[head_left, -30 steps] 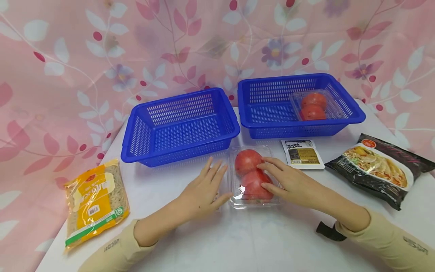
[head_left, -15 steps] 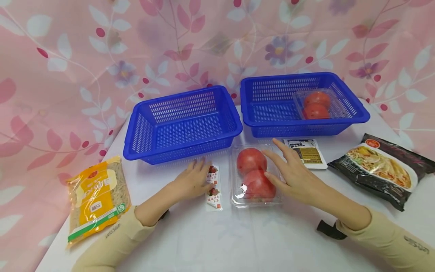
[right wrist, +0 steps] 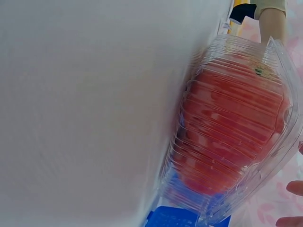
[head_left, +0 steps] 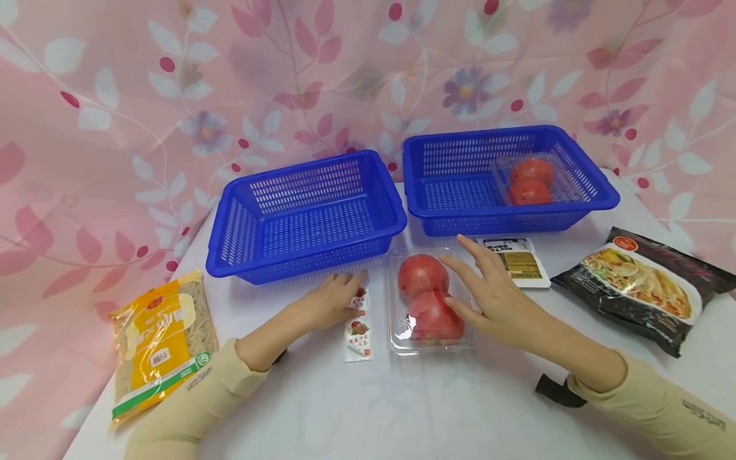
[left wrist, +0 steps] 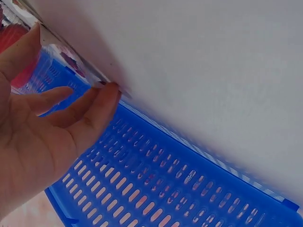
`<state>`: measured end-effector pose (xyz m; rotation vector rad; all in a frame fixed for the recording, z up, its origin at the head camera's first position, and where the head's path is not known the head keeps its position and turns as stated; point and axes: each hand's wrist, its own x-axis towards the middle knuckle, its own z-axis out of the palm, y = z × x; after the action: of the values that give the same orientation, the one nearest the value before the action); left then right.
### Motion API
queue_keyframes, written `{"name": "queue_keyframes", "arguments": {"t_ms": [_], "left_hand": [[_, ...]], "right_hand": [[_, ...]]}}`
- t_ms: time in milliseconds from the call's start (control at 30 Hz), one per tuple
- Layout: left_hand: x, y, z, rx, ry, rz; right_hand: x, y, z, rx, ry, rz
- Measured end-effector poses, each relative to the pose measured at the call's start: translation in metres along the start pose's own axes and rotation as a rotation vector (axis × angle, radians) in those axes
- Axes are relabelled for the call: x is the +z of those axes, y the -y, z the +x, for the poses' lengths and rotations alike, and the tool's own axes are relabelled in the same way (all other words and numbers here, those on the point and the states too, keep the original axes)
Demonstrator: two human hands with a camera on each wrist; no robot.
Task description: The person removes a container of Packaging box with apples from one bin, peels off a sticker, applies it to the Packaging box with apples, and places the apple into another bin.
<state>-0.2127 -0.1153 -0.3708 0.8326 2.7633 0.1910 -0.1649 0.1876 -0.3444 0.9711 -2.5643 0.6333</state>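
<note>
A narrow white packet printed with red fruit (head_left: 359,335) lies left of centre on the table. My left hand (head_left: 324,303) is over its upper end, thumb and bent fingers gripping its edges; in the left wrist view the fingertips (left wrist: 113,90) meet the packet's edge. Beside it sits a clear plastic box (head_left: 397,342) holding two tomatoes (head_left: 422,276). My right hand (head_left: 500,300) hovers at the box's right side, fingers spread. The right wrist view shows the box (right wrist: 227,123) close up, with only fingertips (right wrist: 296,187) at the edge.
Two blue baskets stand behind: the left basket (head_left: 310,259) holds nothing visible, the right basket (head_left: 477,220) a boxed pair of tomatoes (head_left: 531,179). A yellow noodle bag (head_left: 163,345) lies left. A small white-and-brown sachet (head_left: 523,265) and black noodle bag (head_left: 644,287) lie right.
My left hand has moved left from beside the tomato box onto the printed packet, which has turned slightly. My right hand has lifted its fingers off the box.
</note>
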Motion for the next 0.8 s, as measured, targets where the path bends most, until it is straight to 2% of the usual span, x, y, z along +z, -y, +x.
{"name": "queue_keyframes", "arguments": {"t_ms": [233,467,700,800], "left_hand": [[-0.004,-0.003,0.002,-0.049,-0.021,-0.125],[-0.005,-0.002,0.0,-0.012,-0.109,-0.153],[-0.009,-0.004,-0.006,0.043,-0.116,-0.195],[-0.014,-0.007,-0.011,0.065,-0.14,-0.224]], "right_hand": [[0.001,0.0,-0.001,-0.065,-0.041,0.015],[0.0,0.006,0.002,-0.078,-0.035,0.032],[0.002,0.015,0.003,-0.062,-0.005,0.04],[0.004,0.018,0.005,-0.072,0.004,0.056]]}}
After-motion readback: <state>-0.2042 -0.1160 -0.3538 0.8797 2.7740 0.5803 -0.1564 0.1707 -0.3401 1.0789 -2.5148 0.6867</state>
